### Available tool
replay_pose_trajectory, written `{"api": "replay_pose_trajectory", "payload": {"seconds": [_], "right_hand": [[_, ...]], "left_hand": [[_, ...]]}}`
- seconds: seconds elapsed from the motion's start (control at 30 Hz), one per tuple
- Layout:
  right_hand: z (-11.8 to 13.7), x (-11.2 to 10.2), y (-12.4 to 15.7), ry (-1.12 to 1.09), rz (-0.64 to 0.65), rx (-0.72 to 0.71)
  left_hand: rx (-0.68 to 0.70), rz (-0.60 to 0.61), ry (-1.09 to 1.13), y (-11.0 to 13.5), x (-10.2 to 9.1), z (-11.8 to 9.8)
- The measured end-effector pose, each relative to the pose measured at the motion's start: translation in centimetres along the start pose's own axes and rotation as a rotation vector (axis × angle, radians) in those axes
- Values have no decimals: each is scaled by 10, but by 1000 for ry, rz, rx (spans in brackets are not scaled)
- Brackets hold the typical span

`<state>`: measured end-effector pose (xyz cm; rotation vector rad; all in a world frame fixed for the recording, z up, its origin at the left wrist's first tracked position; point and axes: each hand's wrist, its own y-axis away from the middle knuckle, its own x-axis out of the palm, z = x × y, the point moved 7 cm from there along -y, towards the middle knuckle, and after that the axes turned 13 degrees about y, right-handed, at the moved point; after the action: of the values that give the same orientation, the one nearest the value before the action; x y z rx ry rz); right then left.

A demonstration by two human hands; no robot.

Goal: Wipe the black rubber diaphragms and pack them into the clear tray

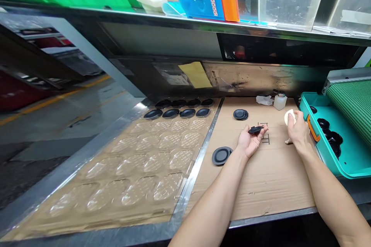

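Note:
My left hand [248, 142] holds a small black round plastic part [256, 129] above the cardboard, tilted nearly edge-on to me. In my right hand [299, 130] a cream-white cloth or pad [289, 117] is pinched between thumb and fingers, apart from the black part. Beyond my left hand lies a short stack of black discs [240, 114]. More black discs [222, 156] rest on the cardboard to its left. A clear plastic tray [139, 177] with rounded pockets lies further left, with black parts [171, 113] in its two far rows.
A teal bin [352, 168] with an orange clip holds several black parts at right, beside a green conveyor belt [353, 100]. A white pump bottle [279, 101] and crumpled tissue [264, 100] stand at the back. A metal shelf above carries a blue-and-orange box [207, 2].

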<state>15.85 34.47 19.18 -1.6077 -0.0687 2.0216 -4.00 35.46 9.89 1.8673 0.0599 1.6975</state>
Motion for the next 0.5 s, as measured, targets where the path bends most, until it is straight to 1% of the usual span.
{"api": "replay_pose_trajectory", "payload": {"seconds": [0.07, 0.17, 0.3, 0.4, 0.5], "right_hand": [[0, -2, 0, 0, -1, -5], [6, -3, 2, -1, 9, -50], [4, 6, 1, 34, 46, -42], [1, 18, -4, 60, 125, -77], [-1, 20, -9, 82, 241, -207]], "left_hand": [[7, -14, 2, 0, 0, 0], [21, -22, -4, 1, 0, -1], [30, -15, -33, 2, 1, 0], [50, 11, -138, 3, 2, 1], [80, 67, -289, 4, 4, 1]]}}
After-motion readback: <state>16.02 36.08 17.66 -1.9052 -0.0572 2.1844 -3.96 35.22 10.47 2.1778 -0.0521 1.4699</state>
